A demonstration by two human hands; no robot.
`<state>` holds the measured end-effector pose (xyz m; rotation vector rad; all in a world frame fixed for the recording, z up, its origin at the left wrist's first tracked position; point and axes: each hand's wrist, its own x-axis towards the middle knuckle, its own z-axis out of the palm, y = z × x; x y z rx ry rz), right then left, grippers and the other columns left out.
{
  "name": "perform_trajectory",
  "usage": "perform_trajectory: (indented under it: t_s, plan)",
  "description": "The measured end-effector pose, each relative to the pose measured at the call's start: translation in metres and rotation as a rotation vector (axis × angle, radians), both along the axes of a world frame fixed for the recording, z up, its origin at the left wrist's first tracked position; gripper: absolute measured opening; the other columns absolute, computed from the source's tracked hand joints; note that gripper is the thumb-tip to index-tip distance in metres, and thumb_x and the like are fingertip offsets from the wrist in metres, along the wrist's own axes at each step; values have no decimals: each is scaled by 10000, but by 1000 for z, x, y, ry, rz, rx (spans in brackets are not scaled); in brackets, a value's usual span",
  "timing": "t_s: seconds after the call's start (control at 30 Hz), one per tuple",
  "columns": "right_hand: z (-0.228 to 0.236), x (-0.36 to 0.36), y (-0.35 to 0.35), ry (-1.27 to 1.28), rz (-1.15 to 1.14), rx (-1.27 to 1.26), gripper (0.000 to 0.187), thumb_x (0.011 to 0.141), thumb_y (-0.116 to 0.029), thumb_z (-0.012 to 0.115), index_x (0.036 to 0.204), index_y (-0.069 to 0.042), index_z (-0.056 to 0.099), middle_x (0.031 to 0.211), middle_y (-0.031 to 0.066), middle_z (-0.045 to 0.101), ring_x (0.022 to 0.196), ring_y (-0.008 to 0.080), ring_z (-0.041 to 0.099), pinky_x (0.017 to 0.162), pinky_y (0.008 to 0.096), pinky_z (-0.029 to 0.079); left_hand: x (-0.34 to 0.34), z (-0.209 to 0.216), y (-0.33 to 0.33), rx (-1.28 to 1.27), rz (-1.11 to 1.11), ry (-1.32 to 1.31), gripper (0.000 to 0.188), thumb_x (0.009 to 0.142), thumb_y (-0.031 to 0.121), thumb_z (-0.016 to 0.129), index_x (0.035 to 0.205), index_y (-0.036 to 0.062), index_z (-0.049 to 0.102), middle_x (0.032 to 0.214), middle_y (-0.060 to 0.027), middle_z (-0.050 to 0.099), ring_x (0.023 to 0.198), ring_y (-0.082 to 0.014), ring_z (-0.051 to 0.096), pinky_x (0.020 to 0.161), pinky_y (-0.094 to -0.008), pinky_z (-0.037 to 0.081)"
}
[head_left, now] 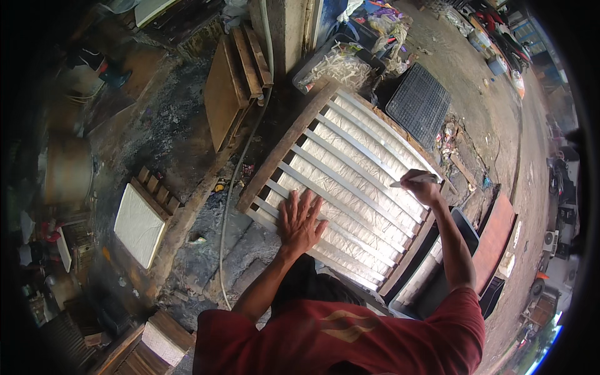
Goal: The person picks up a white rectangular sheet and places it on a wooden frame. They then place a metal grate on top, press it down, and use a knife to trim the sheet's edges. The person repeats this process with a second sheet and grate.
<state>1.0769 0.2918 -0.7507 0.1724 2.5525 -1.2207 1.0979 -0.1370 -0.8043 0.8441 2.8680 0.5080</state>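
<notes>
In front of me lies a rectangular wooden frame (290,134), covered with a wrinkled whitish sheet (356,172). Several flat pale strips (342,160) run side by side over the sheet. My left hand (301,220) rests spread on the strips and sheet near the frame's near left side, holding nothing. Closed round a slim pale tool with a pointed, blade-like tip (396,184), my right hand (420,185) is over the right part of the frame. The tip points left, close to a strip; whether it touches cannot be seen.
Beyond the frame stand a bin of pale scraps (340,67) and a black grid-patterned tray (420,103). Wooden panels (226,94) lean at the left, near a grey hose (226,244). A dark tub (431,275) and a reddish board (495,240) lie at the right.
</notes>
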Motion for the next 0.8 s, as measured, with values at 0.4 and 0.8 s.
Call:
perform_trajectory:
  t_s: [0.4,0.8]
  plan:
    - [-49,-107,-53,424,118,8,111,894,-38,722,999,-9,738,955,149,746,864,281,741,737,360,579,-6,3,7,-27,20,-16,736,974,572,600,1591,203,438,1686,-124,320,1555,-478,201,1196,-688,192]
    - [3,1,63,46,-188,156,56,890,-98,715,898,-43,726,770,67,694,725,163,652,660,340,524,-5,6,6,1,7,-9,731,959,524,644,1583,197,449,1683,-152,314,1557,-487,186,1189,-704,196]
